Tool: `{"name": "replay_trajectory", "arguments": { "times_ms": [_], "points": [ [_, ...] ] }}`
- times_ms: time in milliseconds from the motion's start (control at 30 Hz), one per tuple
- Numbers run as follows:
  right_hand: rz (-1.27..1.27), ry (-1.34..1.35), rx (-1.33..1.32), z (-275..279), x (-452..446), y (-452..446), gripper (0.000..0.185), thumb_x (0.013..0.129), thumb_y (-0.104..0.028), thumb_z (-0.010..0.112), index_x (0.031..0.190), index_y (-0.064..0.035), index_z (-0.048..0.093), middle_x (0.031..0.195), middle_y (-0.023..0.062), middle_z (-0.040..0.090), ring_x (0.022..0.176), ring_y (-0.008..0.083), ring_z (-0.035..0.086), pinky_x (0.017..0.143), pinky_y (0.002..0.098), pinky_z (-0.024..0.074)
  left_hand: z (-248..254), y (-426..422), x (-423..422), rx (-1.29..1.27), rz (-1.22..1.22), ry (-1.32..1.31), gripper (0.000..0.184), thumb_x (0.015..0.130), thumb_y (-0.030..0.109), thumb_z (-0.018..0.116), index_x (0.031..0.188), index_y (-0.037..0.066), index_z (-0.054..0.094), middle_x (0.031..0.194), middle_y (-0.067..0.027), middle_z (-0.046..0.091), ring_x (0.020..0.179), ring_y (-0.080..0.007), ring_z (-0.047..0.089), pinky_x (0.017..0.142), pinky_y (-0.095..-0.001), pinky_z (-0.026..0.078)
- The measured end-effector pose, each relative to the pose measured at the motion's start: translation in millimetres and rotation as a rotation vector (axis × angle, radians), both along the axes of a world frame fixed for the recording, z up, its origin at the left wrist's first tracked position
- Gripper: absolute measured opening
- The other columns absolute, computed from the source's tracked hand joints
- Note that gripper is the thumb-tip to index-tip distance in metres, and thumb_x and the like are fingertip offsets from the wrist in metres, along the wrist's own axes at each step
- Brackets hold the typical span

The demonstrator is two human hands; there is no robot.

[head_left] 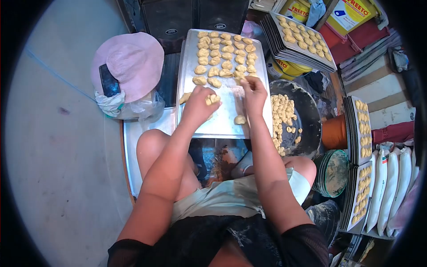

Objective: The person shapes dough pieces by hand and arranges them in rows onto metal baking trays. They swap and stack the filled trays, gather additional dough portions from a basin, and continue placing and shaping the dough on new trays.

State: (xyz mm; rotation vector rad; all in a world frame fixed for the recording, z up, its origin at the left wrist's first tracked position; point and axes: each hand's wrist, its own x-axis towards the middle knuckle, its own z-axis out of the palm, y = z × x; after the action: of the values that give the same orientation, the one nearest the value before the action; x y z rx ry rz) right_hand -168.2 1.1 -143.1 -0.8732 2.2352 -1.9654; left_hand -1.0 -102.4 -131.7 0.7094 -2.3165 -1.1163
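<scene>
A metal baking tray (222, 129) lies before me, its far part covered with rows of shaped dough pieces (227, 56). My left hand (198, 107) is closed around several small lumps of dough (212, 99) over the tray's left half. At the near end of the rows, my right hand (254, 94) pinches its fingers together at a dough piece (239, 75); its fingertips partly cover that piece. One loose dough lump (240, 119) sits on the tray below my right hand. Another dough piece (185, 98) lies at the left edge, beside my left wrist.
Right of the tray stands a wide black basin (314, 129) holding many small dough lumps (283, 111). Stacked trays (327, 64) of dough rise at the back right, with more stacks (360, 196) at far right. A pink hat (133, 62) and a phone (109, 81) are at left.
</scene>
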Motion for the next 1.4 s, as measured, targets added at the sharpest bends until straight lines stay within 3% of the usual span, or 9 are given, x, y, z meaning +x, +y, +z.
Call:
{"name": "replay_trajectory", "arguments": {
  "times_ms": [133, 333, 433, 533, 733, 800, 867, 1067, 1400],
  "points": [
    [0.281, 0.467, 0.348, -6.4, -4.7, -11.2, 0.014, 0.084, -0.011, 0.069, 0.096, -0.0037, 0.071, 0.093, 0.0147, 0.066, 0.089, 0.0331, 0.063, 0.081, 0.0378, 0.0500, 11.1, 16.6, 6.0, -0.181, -0.122, -0.143, 0.044, 0.079, 0.039, 0.075, 0.110, 0.008, 0.068, 0.118, -0.0123, 0.057, 0.106, -0.0339, 0.058, 0.091, -0.0420, 0.049],
    [0.725, 0.319, 0.680, 31.4, 2.9, 81.0, 0.035, 0.075, -0.017, 0.077, 0.108, -0.0059, 0.068, 0.094, 0.0074, 0.062, 0.079, 0.0176, 0.059, 0.073, 0.0300, 0.0493, 8.5, 3.1, 7.8, -0.153, -0.158, 0.015, 0.039, 0.086, 0.031, 0.067, 0.116, 0.005, 0.066, 0.119, -0.0163, 0.061, 0.113, -0.0354, 0.056, 0.096, -0.0423, 0.046],
    [0.733, 0.129, 0.544, 12.3, -16.2, 80.6, 0.035, 0.075, -0.015, 0.078, 0.107, -0.0050, 0.067, 0.085, 0.0044, 0.062, 0.077, 0.0152, 0.058, 0.070, 0.0286, 0.0494, 20.6, -11.6, 14.0, -0.270, 0.009, -0.044, 0.032, 0.085, 0.022, 0.066, 0.112, 0.004, 0.066, 0.118, -0.0170, 0.061, 0.111, -0.0367, 0.056, 0.095, -0.0430, 0.046],
    [0.108, 0.006, 0.407, 27.7, -18.5, 40.7, 0.020, 0.078, -0.015, 0.076, 0.093, -0.0026, 0.070, 0.080, 0.0122, 0.067, 0.068, 0.0228, 0.065, 0.067, 0.0352, 0.0521, 18.9, -24.6, 27.3, -0.362, 0.153, -0.239, 0.028, 0.083, 0.014, 0.065, 0.109, 0.006, 0.067, 0.111, -0.0158, 0.062, 0.105, -0.0360, 0.057, 0.092, -0.0451, 0.046],
    [0.118, 0.410, 0.308, 4.9, -8.0, 18.3, 0.023, 0.078, -0.013, 0.074, 0.098, -0.0036, 0.069, 0.103, 0.0193, 0.062, 0.099, 0.0314, 0.062, 0.083, 0.0393, 0.0494, 18.7, -32.7, 28.3, -0.317, 0.171, -0.368, 0.026, 0.081, 0.007, 0.066, 0.107, 0.007, 0.067, 0.107, -0.0146, 0.062, 0.103, -0.0364, 0.058, 0.090, -0.0441, 0.047],
    [0.520, 0.036, 0.476, 14.7, 20.1, 35.6, 0.040, 0.076, -0.013, 0.072, 0.114, -0.0042, 0.063, 0.111, 0.0218, 0.062, 0.101, 0.0348, 0.062, 0.085, 0.0396, 0.0501, 17.1, -32.0, 21.4, -0.290, 0.191, -0.304, 0.026, 0.081, 0.007, 0.067, 0.106, 0.007, 0.067, 0.106, -0.0150, 0.063, 0.104, -0.0366, 0.058, 0.090, -0.0440, 0.047],
    [0.566, 0.143, 0.544, 23.6, 33.3, 45.2, 0.039, 0.077, -0.013, 0.073, 0.114, -0.0052, 0.062, 0.102, 0.0135, 0.066, 0.091, 0.0235, 0.064, 0.082, 0.0358, 0.0504, 8.4, -33.2, 17.5, -0.234, 0.194, -0.197, 0.025, 0.081, 0.008, 0.067, 0.106, 0.006, 0.067, 0.105, -0.0155, 0.063, 0.103, -0.0365, 0.058, 0.091, -0.0440, 0.047],
    [0.020, 0.242, 0.433, 1.8, -47.9, 48.4, 0.019, 0.079, -0.009, 0.071, 0.098, -0.0050, 0.070, 0.090, 0.0164, 0.067, 0.080, 0.0312, 0.066, 0.075, 0.0364, 0.0522, 3.7, -34.2, 12.5, -0.217, 0.107, -0.135, 0.025, 0.081, 0.009, 0.068, 0.105, 0.004, 0.066, 0.101, -0.0155, 0.065, 0.099, -0.0349, 0.061, 0.087, -0.0431, 0.049],
    [0.549, 0.337, 0.469, 21.2, 50.1, 2.1, 0.039, 0.080, -0.024, 0.068, 0.115, -0.0095, 0.065, 0.113, 0.0155, 0.059, 0.115, 0.0331, 0.052, 0.098, 0.0439, 0.0415, -4.3, -36.4, -1.8, -0.175, 0.137, 0.065, 0.016, 0.080, 0.002, 0.064, 0.095, 0.004, 0.069, 0.100, -0.0121, 0.062, 0.096, -0.0329, 0.061, 0.083, -0.0415, 0.049]
  ]
}}
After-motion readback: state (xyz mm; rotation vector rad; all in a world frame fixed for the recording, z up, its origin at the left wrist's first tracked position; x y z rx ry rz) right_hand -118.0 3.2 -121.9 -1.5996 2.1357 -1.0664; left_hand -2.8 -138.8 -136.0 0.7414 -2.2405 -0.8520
